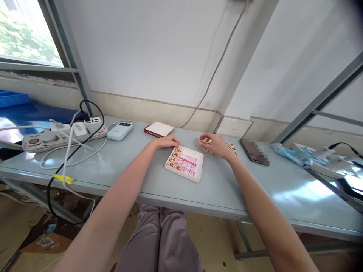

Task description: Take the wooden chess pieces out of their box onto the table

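Note:
A shallow white box (197,174) sits on the table, with several round Chinese chess pieces (173,159) lined up along its left side and pink-red lines on its floor. My left hand (168,141) is at the box's far left corner, fingers closed on its edge. Off the box's far right corner, my right hand (215,144) is closed around Chinese chess pieces (204,140), low over the table. More round pieces lie just right of that hand, partly hidden by it.
Behind my left hand lies a dark red box lid (159,129) with a white panel. A pale blue device (120,131) and a power strip (42,141) with tangled cables are at the left. A phone (255,152) and a plastic bag (292,155) lie to the right.

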`<state>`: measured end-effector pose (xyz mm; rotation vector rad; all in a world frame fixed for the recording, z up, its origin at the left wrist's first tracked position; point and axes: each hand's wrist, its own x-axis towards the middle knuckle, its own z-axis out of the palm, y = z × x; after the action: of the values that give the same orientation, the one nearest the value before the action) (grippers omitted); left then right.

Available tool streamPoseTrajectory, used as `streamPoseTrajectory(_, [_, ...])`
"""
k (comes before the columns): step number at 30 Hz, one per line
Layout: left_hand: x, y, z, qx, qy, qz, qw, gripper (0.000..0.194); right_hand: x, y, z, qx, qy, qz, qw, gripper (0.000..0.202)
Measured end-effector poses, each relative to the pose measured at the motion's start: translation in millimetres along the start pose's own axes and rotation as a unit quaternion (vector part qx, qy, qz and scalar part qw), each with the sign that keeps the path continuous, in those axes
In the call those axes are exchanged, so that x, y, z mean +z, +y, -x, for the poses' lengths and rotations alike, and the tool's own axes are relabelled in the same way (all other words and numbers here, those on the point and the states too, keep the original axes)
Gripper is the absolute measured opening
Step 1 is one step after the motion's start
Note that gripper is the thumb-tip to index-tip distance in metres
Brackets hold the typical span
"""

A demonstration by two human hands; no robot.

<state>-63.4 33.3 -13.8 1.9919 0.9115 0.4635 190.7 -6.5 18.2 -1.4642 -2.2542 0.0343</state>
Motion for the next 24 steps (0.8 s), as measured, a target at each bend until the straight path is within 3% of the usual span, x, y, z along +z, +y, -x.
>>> streamPoseTrajectory(3, [0.2,-1.1,-0.4,0.003,0.000,0.007,1.000,0.026,6.6,11.2,-0.2,0.003,-0.004,0.062,0.998,0.027])
streamPoseTrajectory(12, [1.4,5.2,2.9,-0.009,-0.001,0.008,1.000,0.025,9.8,8.8,0.8,-0.022,-0.007,0.154,0.988,0.029])
streamPoseTrajectory(24, [2.2,4.1,0.9,-0.002,0.003,-0.004,1.000,0.023,2.5,5.8,1.6,-0.049,-0.016,0.153,0.987,0.044])
